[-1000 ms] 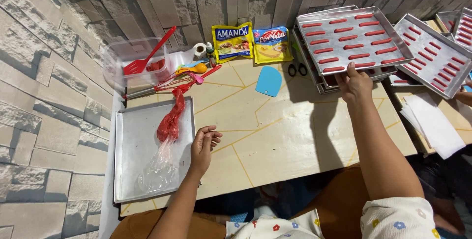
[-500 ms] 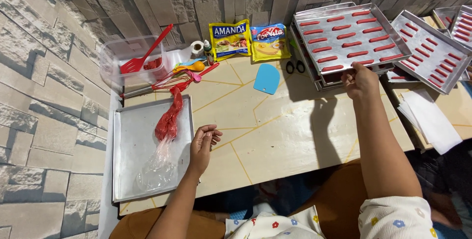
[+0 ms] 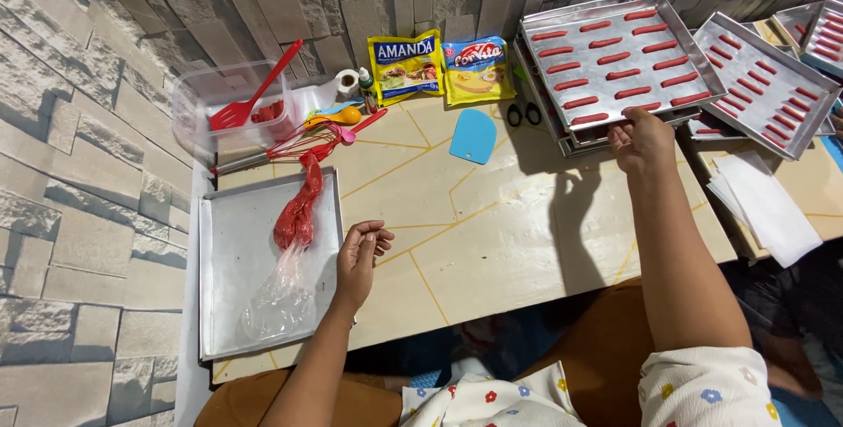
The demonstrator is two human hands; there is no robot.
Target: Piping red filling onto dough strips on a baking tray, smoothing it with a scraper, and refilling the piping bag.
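My right hand [image 3: 643, 139] grips the near edge of a metal baking tray [image 3: 615, 58] lined with rows of piped red dough strips; it tops a stack of trays at the table's far right. My left hand [image 3: 358, 256] rests half curled on the tabletop, holding nothing, just right of an empty metal tray [image 3: 230, 260]. On that tray lies a clear piping bag of red dough [image 3: 297, 216], its loose plastic end toward me.
A clear plastic tub [image 3: 224, 102] with a red spatula stands at the back left, beside a whisk and spoons. Two yellow packets [image 3: 439, 67], scissors [image 3: 524, 114] and a blue scraper [image 3: 473, 136] lie behind. More filled trays [image 3: 755, 80] and white paper sheets [image 3: 766, 203] sit right.
My right hand has shifted slightly along the top tray's near edge. My left hand stays beside the empty tray.
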